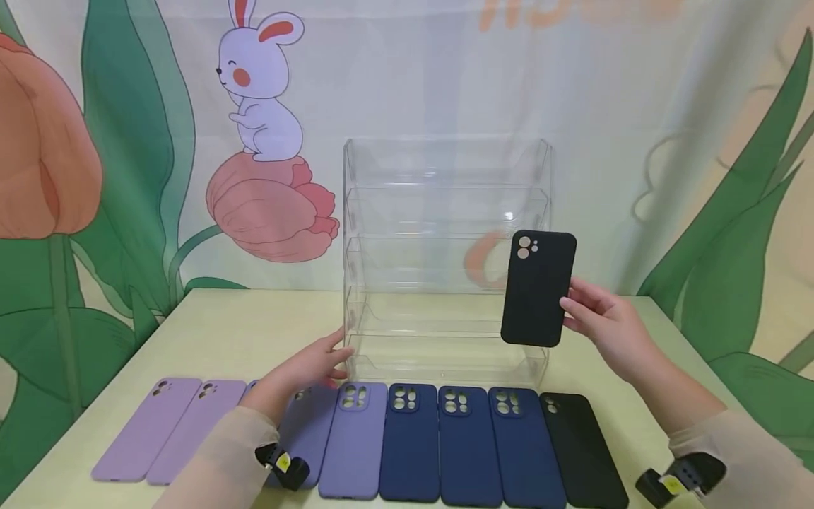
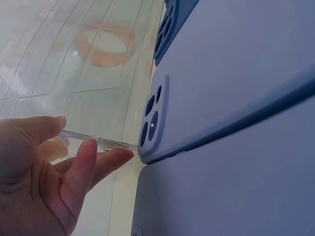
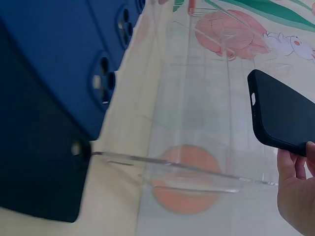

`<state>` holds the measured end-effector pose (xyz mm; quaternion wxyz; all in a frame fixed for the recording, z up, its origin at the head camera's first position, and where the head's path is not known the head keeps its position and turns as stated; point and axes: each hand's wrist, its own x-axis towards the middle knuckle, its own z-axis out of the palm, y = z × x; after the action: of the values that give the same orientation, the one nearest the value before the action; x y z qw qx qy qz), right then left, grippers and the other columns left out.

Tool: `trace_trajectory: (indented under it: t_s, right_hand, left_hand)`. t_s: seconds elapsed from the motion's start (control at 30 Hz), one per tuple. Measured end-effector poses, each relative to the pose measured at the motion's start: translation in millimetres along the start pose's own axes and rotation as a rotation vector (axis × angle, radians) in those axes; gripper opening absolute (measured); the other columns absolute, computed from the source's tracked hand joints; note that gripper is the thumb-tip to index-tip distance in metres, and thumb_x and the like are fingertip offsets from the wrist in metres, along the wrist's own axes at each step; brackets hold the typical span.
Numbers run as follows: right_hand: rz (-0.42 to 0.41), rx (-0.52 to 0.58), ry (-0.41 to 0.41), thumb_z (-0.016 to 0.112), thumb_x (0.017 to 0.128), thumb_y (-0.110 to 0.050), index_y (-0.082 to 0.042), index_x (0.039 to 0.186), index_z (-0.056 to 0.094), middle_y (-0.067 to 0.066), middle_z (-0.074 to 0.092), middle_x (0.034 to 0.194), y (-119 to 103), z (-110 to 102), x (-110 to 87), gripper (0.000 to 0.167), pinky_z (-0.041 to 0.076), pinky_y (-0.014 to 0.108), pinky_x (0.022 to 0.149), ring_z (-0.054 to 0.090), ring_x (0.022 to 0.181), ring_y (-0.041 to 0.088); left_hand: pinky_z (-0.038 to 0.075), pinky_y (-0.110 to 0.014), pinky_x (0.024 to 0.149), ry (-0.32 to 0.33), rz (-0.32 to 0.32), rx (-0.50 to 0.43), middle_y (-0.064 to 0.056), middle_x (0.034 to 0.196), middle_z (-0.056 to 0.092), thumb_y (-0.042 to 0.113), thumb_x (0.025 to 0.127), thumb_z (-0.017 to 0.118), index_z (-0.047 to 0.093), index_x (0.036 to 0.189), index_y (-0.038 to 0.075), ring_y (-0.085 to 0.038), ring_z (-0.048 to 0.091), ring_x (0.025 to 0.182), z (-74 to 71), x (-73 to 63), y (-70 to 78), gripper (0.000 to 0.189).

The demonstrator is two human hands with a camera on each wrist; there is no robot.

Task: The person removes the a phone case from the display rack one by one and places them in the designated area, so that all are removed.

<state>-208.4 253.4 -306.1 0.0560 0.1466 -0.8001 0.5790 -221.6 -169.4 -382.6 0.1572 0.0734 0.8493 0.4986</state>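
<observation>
My right hand (image 1: 613, 322) pinches a black phone case (image 1: 539, 290) by its right edge. The case is upright in front of the right side of a clear acrylic tiered rack (image 1: 445, 336), its camera holes at the top left. In the right wrist view the case's lower end, with a port cutout, faces the camera. At the rack's lower left, my left hand (image 1: 314, 364) holds the side panel, thumb on one face and fingers on the other in the left wrist view. A second black phone case (image 1: 585, 449) lies at the right end of a row before the rack.
Several navy phone cases (image 1: 410, 452) lie side by side in front of the rack. Left of them are several purple phone cases (image 1: 352, 452), partly hidden by my left forearm. The pale yellow table (image 1: 222, 332) ends at a printed curtain (image 1: 407, 71) behind the rack.
</observation>
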Motion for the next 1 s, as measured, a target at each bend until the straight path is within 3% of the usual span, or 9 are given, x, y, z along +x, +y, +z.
trace_trajectory:
  t_s: [0.27, 0.4, 0.53, 0.7, 0.8, 0.87, 0.93, 1.0]
  right_hand:
    - [0.021, 0.026, -0.042, 0.054, 0.096, -0.022, 0.007, 0.142, 0.030, -0.006, 0.054, 0.113, 21, -1, -23.4, 0.060, 0.048, 0.020, 0.081, 0.058, 0.098, -0.003]
    - [0.052, 0.011, -0.071, 0.053, 0.096, -0.021, 0.009, 0.141, 0.028, 0.011, 0.052, 0.126, 29, -8, -37.2, 0.059, 0.049, 0.021, 0.081, 0.056, 0.099, -0.004]
    - [0.090, -0.029, -0.113, 0.050, 0.098, -0.017, 0.014, 0.140, 0.025, 0.033, 0.036, 0.136, 42, -26, -52.7, 0.058, 0.050, 0.023, 0.080, 0.053, 0.099, -0.008]
    - [0.150, -0.041, -0.149, 0.048, 0.098, -0.010, 0.020, 0.137, 0.020, 0.023, 0.042, 0.133, 70, -56, -72.6, 0.057, 0.051, 0.024, 0.078, 0.051, 0.099, -0.011]
    - [0.201, -0.028, -0.166, 0.048, 0.098, -0.009, 0.024, 0.135, 0.017, 0.004, 0.049, 0.125, 85, -73, -82.4, 0.059, 0.052, 0.025, 0.078, 0.051, 0.098, -0.011]
    - [0.224, -0.025, -0.187, 0.047, 0.098, -0.007, 0.025, 0.134, 0.016, 0.003, 0.049, 0.124, 94, -82, -87.8, 0.058, 0.052, 0.026, 0.077, 0.051, 0.097, -0.011]
    - [0.265, -0.019, -0.224, 0.046, 0.098, -0.007, 0.026, 0.134, 0.012, 0.007, 0.050, 0.124, 102, -92, -92.2, 0.059, 0.052, 0.027, 0.078, 0.051, 0.097, -0.012]
    - [0.303, -0.021, -0.275, 0.044, 0.099, -0.008, 0.028, 0.133, 0.008, 0.029, 0.043, 0.130, 110, -100, -96.2, 0.060, 0.051, 0.029, 0.080, 0.050, 0.097, -0.013]
  left_hand:
    - [0.053, -0.038, 0.074, 0.007, -0.020, -0.005, -0.028, 0.149, 0.016, 0.019, 0.102, 0.040, 0.005, 0.151, 0.014, -0.039, 0.056, 0.109, -4.7, -2.6, -3.2, 0.061]
    - [0.053, -0.039, 0.074, 0.006, -0.009, 0.000, -0.028, 0.148, 0.017, 0.021, 0.102, 0.040, 0.005, 0.151, 0.014, -0.039, 0.056, 0.109, -5.4, -3.4, -3.3, 0.061]
    - [0.053, -0.038, 0.073, 0.008, -0.008, -0.010, -0.028, 0.148, 0.016, 0.023, 0.101, 0.041, 0.005, 0.151, 0.013, -0.039, 0.056, 0.109, -3.3, -4.5, -3.8, 0.062]
    - [0.053, -0.037, 0.071, 0.007, -0.012, -0.007, -0.028, 0.149, 0.012, 0.020, 0.101, 0.040, 0.005, 0.150, 0.010, -0.040, 0.056, 0.108, -0.7, -3.2, -6.7, 0.062]
    - [0.053, -0.037, 0.072, 0.013, -0.013, 0.000, -0.027, 0.150, 0.012, 0.020, 0.101, 0.041, 0.005, 0.151, 0.010, -0.040, 0.056, 0.108, -0.3, -2.0, -6.2, 0.062]
    - [0.053, -0.037, 0.072, 0.016, -0.012, 0.001, -0.028, 0.150, 0.013, 0.021, 0.101, 0.041, 0.005, 0.151, 0.011, -0.040, 0.056, 0.108, -0.5, -1.8, -5.6, 0.062]
    - [0.053, -0.038, 0.073, 0.017, -0.011, 0.003, -0.028, 0.149, 0.013, 0.021, 0.101, 0.041, 0.005, 0.151, 0.011, -0.040, 0.056, 0.108, -0.7, -1.7, -4.9, 0.062]
    - [0.053, -0.038, 0.073, 0.016, -0.010, 0.002, -0.029, 0.149, 0.013, 0.021, 0.101, 0.041, 0.005, 0.151, 0.011, -0.040, 0.056, 0.108, -0.7, -1.9, -4.5, 0.062]
